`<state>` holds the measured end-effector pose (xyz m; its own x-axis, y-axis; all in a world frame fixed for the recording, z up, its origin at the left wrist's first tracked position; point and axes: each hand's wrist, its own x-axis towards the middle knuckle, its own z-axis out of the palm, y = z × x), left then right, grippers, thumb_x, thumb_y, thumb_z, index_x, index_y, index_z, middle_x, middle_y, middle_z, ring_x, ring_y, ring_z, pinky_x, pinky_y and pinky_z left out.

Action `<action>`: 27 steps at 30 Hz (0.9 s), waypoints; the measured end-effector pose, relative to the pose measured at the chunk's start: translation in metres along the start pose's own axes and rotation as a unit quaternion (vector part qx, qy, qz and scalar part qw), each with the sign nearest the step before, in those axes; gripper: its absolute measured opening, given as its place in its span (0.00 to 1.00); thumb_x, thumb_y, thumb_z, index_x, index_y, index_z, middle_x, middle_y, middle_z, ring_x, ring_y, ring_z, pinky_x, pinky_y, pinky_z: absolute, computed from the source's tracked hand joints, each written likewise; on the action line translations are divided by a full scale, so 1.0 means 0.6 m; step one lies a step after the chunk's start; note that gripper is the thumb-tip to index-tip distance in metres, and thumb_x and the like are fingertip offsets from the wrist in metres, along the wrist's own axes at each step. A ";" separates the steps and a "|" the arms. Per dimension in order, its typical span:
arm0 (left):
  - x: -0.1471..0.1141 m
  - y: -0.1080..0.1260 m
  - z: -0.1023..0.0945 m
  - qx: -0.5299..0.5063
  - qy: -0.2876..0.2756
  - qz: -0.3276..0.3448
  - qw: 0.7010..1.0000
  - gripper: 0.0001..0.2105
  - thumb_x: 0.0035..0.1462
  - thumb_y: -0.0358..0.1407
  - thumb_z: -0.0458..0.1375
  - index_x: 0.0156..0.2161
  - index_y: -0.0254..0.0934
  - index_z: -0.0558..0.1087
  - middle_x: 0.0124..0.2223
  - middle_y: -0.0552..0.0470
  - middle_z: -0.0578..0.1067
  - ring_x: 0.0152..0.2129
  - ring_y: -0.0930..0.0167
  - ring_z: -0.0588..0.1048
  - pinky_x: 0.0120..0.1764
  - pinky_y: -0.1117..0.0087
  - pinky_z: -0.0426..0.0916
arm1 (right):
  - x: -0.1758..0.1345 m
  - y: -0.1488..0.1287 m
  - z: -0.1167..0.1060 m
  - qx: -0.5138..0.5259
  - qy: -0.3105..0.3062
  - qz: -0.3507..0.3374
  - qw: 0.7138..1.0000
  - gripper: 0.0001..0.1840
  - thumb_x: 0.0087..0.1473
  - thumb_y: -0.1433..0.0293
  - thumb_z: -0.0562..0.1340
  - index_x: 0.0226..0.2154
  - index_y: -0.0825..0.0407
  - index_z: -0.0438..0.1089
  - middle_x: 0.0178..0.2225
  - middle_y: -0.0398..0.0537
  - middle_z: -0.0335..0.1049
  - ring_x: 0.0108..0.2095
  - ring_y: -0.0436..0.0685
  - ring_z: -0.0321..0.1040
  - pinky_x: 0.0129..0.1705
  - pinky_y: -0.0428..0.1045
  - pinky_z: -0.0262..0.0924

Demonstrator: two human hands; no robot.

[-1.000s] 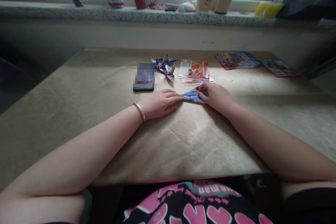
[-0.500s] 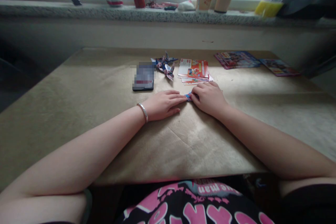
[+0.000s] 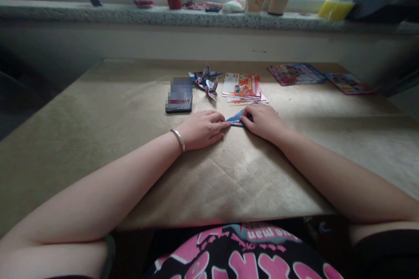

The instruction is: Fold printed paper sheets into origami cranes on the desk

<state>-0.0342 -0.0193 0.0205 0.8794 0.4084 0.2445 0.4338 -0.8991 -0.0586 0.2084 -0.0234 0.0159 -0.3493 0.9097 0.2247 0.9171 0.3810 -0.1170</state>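
"Paper (image 3: 235, 117) first: where is it?"

"On the table (image 3: 209, 183), between your hands and touching both. With 12 straight away from you, it lies at 3 o'clock from your left hand (image 3: 203, 130) and at 9 o'clock from your right hand (image 3: 264, 121)."

"And its long axis?"

"Roughly 9 to 3, as far as it shows, with the far edge slanting toward 2. The narrow point aims at 9, at your left fingertips. It widens toward 3, where your right covers it, so you cannot tell how far it runs."

"Which hand is nearer?"

"Neither, as both touch it, but your right hides more of it."

"How do they stand?"

"Your left is flat and unclenched, fingers stretched toward 3, tips on the narrow point. Your right is curled, thumb and forefinger seemingly pinching the paper; what its other fingers do is hidden."

"What else is close?"

"From the paper, you have the cards (image 3: 241, 85) at 12, the folded figures (image 3: 209, 85) at 11, and the phone (image 3: 180, 96) at 10, near your left but not touching it."
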 end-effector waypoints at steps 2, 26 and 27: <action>0.001 0.001 0.000 0.002 -0.002 -0.007 1.000 0.18 0.65 0.41 0.52 0.56 0.37 0.72 0.48 0.43 0.75 0.43 0.64 0.73 0.46 0.63 0.69 | 0.002 0.003 0.002 0.009 -0.003 0.004 1.000 0.11 0.58 0.63 0.58 0.32 0.52 0.71 0.38 0.55 0.76 0.40 0.62 0.69 0.43 0.54 0.58; 0.003 0.002 0.003 -0.005 0.002 -0.022 1.000 0.17 0.64 0.40 0.52 0.54 0.36 0.73 0.47 0.42 0.75 0.42 0.64 0.73 0.45 0.62 0.70 | -0.008 -0.017 -0.005 -0.113 0.041 -0.051 0.991 0.16 0.62 0.63 0.53 0.36 0.54 0.72 0.40 0.57 0.76 0.44 0.65 0.67 0.49 0.58 0.51; 0.003 0.002 0.003 -0.004 0.002 -0.019 1.000 0.18 0.64 0.40 0.52 0.54 0.36 0.73 0.47 0.42 0.75 0.42 0.63 0.73 0.46 0.62 0.70 | -0.009 -0.021 -0.005 -0.118 0.044 -0.059 0.990 0.17 0.63 0.62 0.52 0.36 0.54 0.72 0.40 0.58 0.75 0.44 0.65 0.66 0.50 0.58 0.50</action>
<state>-0.0320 -0.0193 0.0192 0.8613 0.4427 0.2495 0.4663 -0.8836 -0.0417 0.1990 -0.0335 0.0191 -0.4485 0.8392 0.3075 0.8937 0.4257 0.1419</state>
